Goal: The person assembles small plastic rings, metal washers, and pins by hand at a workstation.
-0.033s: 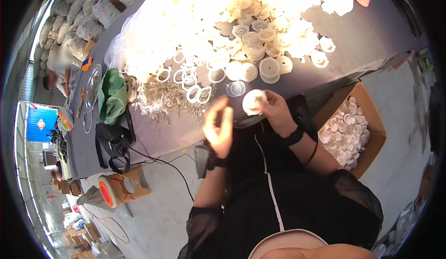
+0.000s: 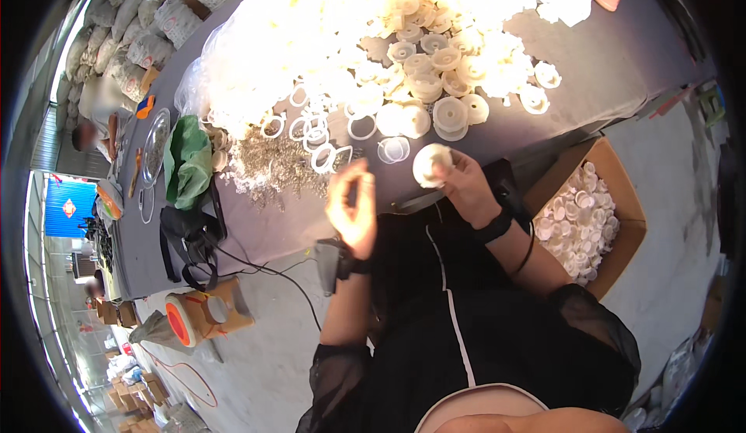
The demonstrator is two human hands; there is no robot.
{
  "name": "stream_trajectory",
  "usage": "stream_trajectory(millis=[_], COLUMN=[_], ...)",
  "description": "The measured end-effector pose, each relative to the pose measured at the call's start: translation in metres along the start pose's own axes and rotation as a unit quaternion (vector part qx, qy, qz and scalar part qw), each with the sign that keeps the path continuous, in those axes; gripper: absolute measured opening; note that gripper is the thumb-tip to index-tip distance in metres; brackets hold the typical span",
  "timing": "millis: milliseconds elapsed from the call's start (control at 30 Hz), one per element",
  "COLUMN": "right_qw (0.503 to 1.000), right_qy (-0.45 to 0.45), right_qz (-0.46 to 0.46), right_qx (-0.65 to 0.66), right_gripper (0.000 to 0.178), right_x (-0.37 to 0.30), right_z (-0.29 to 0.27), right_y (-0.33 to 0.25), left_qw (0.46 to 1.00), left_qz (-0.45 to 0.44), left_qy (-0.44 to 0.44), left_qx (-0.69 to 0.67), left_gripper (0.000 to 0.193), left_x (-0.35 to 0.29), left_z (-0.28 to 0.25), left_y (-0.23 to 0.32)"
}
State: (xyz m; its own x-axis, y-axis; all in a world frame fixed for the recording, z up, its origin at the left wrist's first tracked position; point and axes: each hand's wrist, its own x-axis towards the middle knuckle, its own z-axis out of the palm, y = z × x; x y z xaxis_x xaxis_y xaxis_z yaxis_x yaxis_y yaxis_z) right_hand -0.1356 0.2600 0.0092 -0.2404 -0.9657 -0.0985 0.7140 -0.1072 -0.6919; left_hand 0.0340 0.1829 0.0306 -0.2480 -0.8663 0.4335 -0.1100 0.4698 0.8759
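Note:
My right hand (image 2: pixel 471 192) is closed on a round white plastic cap (image 2: pixel 432 165), gripping it by its right side above the table's front edge. Left of it, my left hand (image 2: pixel 352 209) is raised with its fingers curved and apart; I see nothing in it. Beyond the left hand lie loose white plastic rings (image 2: pixel 322 158) and a pile of small metal parts (image 2: pixel 272 165), too fine to make out. Thin clear discs (image 2: pixel 393 149) rest on the table between the two hands. A big heap of white cup-shaped parts (image 2: pixel 426 85) spreads behind them, overexposed at the back.
A cardboard box (image 2: pixel 625 207) holding many small white parts (image 2: pixel 579 215) stands below the table at my right. Green cloth (image 2: pixel 186 161) and a black bag (image 2: pixel 190 239) are at the left, with a dark cable (image 2: pixel 284 271) trailing down. An orange-lidded container (image 2: pixel 179 319) stands on the floor.
My left hand has shifted left, away from the cap. My right hand has moved slightly right and up with the cap still in it.

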Motion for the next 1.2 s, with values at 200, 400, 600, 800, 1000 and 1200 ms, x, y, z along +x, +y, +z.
stream_trajectory(millis=[200, 400, 600, 800, 1000, 1200], right_qw=[0.976, 0.976, 0.976, 0.989, 0.989, 0.987], right_qy=[-0.017, -0.015, -0.023, 0.001, -0.004, -0.029], right_qz=[0.094, 0.113, 0.136, 0.108, 0.109, 0.110], right_qx=[0.196, 0.187, 0.169, 0.100, 0.101, 0.110], right_gripper=[0.021, 0.019, 0.024, 0.030, 0.029, 0.029], right_x=[0.005, 0.011, 0.016, 0.013, 0.014, 0.014], right_z=[-0.021, -0.014, -0.013, -0.016, -0.014, -0.008], right_y=[-0.010, -0.003, 0.004, -0.003, 0.000, 0.006], left_qw=[0.979, 0.952, 0.922, 0.966, 0.944, 0.902], left_qz=[0.007, -0.009, -0.026, -0.076, -0.022, -0.052], left_qy=[0.012, -0.077, -0.096, -0.120, -0.217, -0.177], left_qx=[0.205, 0.297, 0.373, 0.215, 0.248, 0.391], left_gripper=[0.013, 0.009, 0.014, 0.007, 0.009, 0.007], left_x=[0.062, 0.103, 0.134, 0.120, 0.062, 0.020], left_z=[-0.047, -0.071, -0.041, -0.033, -0.040, -0.058], left_y=[-0.031, -0.063, -0.077, -0.061, -0.025, -0.010])
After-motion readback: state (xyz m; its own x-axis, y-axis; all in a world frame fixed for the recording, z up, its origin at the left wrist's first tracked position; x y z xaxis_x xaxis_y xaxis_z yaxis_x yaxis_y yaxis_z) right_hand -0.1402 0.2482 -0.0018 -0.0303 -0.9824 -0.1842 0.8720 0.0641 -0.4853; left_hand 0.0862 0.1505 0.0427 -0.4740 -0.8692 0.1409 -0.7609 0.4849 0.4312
